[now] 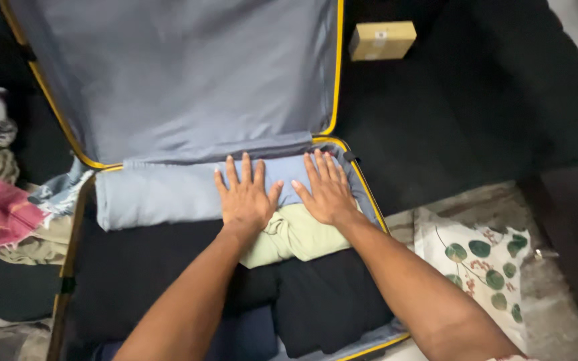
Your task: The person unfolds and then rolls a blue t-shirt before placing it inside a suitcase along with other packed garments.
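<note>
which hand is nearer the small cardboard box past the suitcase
Right. The right hand lies flat at the suitcase's right edge, more directly below the cardboard box. The left hand presses the clothes farther left.

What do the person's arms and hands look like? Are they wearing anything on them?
Both arms are bare from the bottom edge of the picture up to the wrists, with no sleeves showing. The left hand and the right hand have no gloves. No rings, watch or bracelets can be seen. The fingernails look short and unpainted.
</note>
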